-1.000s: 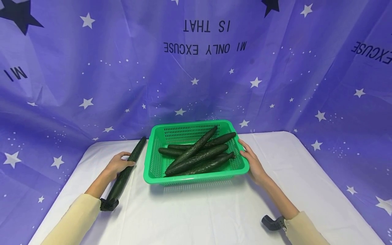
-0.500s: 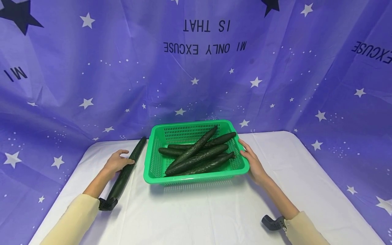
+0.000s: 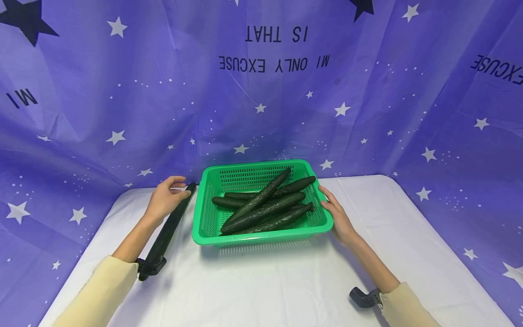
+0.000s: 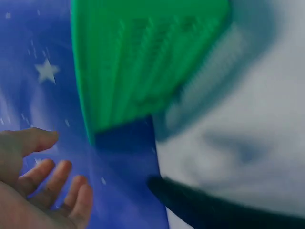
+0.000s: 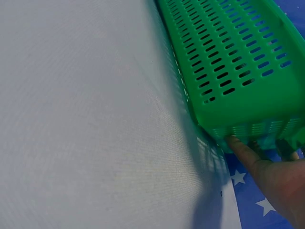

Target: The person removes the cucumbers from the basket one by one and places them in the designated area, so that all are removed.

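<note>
A booth-like, curtained-off spot; what room lies beyond cannot be told. Star-printed purple fabric (image 3: 286,131) with upside-down lettering (image 3: 273,64) hangs past the far edge and both sides of a white-clothed counter (image 3: 261,290).

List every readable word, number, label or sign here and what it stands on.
"ONLY EXCUSE": upside down on the purple backdrop, centre, with two letters beside it, apparently "MI".
"IS THAT": backdrop, upside down, above that in the picture.
"EXCUSE": backdrop, upside down, far right edge.
"MI", apparently: backdrop, far left.
Green basket and cucumbers: no readable text.
</note>
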Available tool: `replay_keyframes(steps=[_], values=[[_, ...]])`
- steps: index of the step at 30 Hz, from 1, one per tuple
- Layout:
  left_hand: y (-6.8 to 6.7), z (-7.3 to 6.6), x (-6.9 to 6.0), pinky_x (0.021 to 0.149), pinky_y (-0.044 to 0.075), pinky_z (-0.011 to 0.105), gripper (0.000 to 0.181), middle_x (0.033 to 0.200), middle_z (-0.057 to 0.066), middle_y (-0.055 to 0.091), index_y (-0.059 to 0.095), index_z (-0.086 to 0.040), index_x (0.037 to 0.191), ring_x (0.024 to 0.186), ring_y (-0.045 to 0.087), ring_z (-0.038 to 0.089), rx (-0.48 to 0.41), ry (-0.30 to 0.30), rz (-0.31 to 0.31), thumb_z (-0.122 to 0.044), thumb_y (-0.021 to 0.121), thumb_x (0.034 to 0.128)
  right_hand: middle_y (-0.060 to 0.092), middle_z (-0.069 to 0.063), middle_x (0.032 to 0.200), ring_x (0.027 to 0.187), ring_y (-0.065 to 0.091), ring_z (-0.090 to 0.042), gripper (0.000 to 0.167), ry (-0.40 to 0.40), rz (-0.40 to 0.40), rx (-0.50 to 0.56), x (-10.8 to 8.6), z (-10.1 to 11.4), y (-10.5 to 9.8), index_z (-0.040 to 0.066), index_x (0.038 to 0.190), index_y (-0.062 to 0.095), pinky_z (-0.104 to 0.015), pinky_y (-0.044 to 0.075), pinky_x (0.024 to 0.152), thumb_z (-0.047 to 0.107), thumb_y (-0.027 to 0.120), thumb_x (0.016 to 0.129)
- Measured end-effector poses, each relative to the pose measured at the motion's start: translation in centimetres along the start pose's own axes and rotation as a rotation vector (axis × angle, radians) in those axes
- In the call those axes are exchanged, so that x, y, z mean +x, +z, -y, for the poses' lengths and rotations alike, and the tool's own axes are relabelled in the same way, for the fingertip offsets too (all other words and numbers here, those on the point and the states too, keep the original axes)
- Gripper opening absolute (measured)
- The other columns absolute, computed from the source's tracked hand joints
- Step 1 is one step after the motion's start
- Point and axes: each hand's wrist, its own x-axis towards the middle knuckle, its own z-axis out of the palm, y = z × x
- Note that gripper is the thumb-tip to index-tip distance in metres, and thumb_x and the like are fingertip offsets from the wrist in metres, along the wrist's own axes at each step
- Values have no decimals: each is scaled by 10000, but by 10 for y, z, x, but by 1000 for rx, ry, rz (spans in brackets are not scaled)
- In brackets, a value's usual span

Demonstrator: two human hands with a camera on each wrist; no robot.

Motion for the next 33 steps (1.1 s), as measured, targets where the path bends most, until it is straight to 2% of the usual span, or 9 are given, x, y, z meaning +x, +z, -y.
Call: replay_keyframes(steps=[3, 6, 13, 22, 26, 33], values=[[11, -14, -2, 966, 454, 540, 473, 1325, 263, 558, 493, 27, 1407, 1233, 513, 431, -18, 77, 13, -102, 641, 976, 184, -141, 1622, 1153, 585, -115, 561, 0, 2, 6, 0, 0, 0, 178, 1619, 142, -281, 506, 932, 243, 353, 1103], [24, -25, -4, 986, 435, 535, 461, 1325, 243, 568, 519, 0, 1403, 1228, 516, 418, -55, 143, 54, -87, 653, 970, 182, -141, 1622, 1153, 586, -120, 562, 3, 2, 8, 0, -1, 0, 181, 1620, 138, -283, 507, 930, 245, 352, 1104], [59, -47, -8, 933, 494, 515, 475, 1361, 179, 566, 541, -73, 1417, 1218, 547, 392, -78, 207, 164, -118, 678, 965, 187, -128, 1621, 1158, 580, -116, 563, 3, 0, -5, 0, -1, 0, 189, 1619, 146, -273, 504, 931, 258, 359, 1103], [99, -64, -5, 932, 509, 453, 466, 1309, 195, 601, 561, -44, 1392, 1184, 577, 347, -91, 306, 276, -82, 695, 947, 201, -140, 1612, 1116, 602, -110, 552, 3, -7, -7, 0, 0, 1, 178, 1618, 150, -271, 518, 903, 244, 347, 1106], [113, -68, -3, 954, 494, 456, 473, 1314, 195, 598, 553, -29, 1397, 1207, 556, 351, -88, 316, 326, -81, 694, 949, 209, -146, 1606, 1113, 605, -114, 549, 6, -12, -7, 0, 0, 0, 177, 1618, 154, -279, 521, 901, 240, 344, 1107], [134, -74, 2, 983, 463, 492, 487, 1356, 141, 588, 563, -67, 1407, 1250, 534, 316, -30, 270, 393, -104, 707, 944, 214, -141, 1604, 1114, 609, -117, 546, 10, -12, 0, 0, 1, 1, 184, 1617, 161, -289, 524, 904, 239, 347, 1107]])
